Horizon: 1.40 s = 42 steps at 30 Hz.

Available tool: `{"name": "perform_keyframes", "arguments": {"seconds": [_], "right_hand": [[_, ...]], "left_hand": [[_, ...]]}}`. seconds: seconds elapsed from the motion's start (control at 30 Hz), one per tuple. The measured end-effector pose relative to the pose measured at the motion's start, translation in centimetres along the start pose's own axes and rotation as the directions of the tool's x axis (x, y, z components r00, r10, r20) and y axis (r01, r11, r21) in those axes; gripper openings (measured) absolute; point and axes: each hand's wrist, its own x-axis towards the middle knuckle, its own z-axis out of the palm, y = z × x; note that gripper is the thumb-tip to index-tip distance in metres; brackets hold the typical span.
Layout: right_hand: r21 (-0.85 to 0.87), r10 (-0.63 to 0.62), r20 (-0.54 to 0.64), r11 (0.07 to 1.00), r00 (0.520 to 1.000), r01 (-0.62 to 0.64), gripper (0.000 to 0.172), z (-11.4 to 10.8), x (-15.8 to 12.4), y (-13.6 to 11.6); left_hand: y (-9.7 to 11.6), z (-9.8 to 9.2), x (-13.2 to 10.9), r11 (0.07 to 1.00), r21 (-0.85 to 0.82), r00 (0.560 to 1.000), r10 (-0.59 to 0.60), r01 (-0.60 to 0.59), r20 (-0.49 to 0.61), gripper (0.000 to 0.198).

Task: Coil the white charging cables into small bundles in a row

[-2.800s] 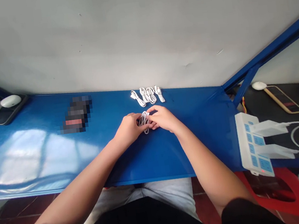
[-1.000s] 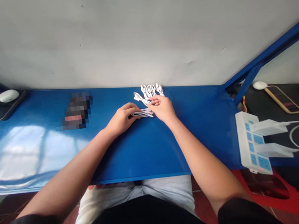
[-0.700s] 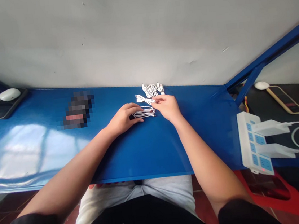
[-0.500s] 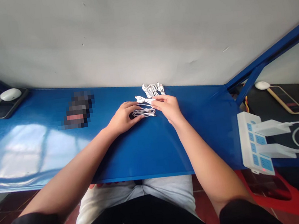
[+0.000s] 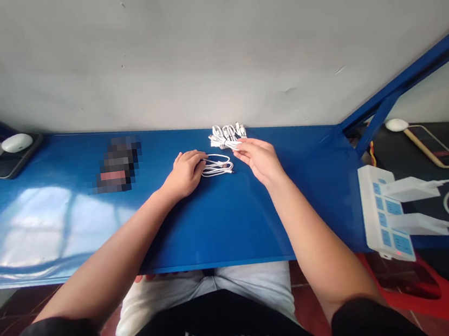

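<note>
A loosely coiled white cable [image 5: 218, 165] lies on the blue table [image 5: 222, 217]. My left hand [image 5: 186, 171] rests at its left end, fingers curled on the cable. My right hand [image 5: 259, 157] reaches toward the back, its fingertips pinching one bundled white cable at the edge of a small row of bundled white cables [image 5: 226, 133] by the wall.
A dark pixelated object [image 5: 117, 163] lies to the left. At the far left a phone with a white puck [image 5: 17, 143] sits on the table corner. A white power strip [image 5: 383, 211] with chargers hangs at the right, with another phone [image 5: 429, 138] beyond it.
The coiled cable went from between both hands down onto the table. My right hand moved back to the row of bundles, shifting one bundle toward it. The left hand stayed on the coil.
</note>
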Motion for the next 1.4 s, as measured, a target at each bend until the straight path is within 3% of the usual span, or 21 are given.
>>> {"name": "perform_keyframes", "arguments": {"seconds": [0.23,0.47,0.63,0.9,1.03,1.27,1.4], "right_hand": [[-0.003,-0.004,0.006,1.0,1.0,0.004,0.012,0.1,0.0,-0.1],[0.007,0.016,0.02,1.0,1.0,-0.016,0.011,0.2,-0.1,0.3],[-0.009,0.059,0.02,0.998,0.998,-0.058,0.012,0.8,-0.4,1.1],[0.03,0.082,-0.006,0.996,0.997,-0.082,0.01,0.8,-0.4,1.6],[0.043,0.095,-0.029,0.995,0.995,-0.093,0.01,0.9,-0.4,1.5],[0.041,0.079,-0.032,0.996,0.996,-0.077,0.011,0.9,-0.5,1.6],[0.044,0.081,-0.027,0.996,0.996,-0.08,0.01,0.8,-0.4,1.7]], "left_hand": [[-0.6,0.0,0.7,1.0,0.01,0.999,0.026,-0.026,-0.032,0.031],[0.0,-0.5,1.2,0.993,0.02,0.991,-0.118,0.117,0.061,0.017],[0.7,-0.4,0.8,0.999,-0.02,0.999,-0.033,0.033,-0.006,0.018],[1.5,-0.3,0.3,1.0,0.01,0.991,-0.006,0.007,-0.135,0.026],[1.2,-0.3,-0.2,1.0,-0.016,0.997,0.006,-0.007,-0.083,0.025],[1.8,-0.1,-1.5,0.994,0.082,0.998,0.07,-0.07,0.005,0.024],[2.0,0.2,-1.4,0.999,0.032,0.999,0.035,-0.035,0.002,0.016]]}}
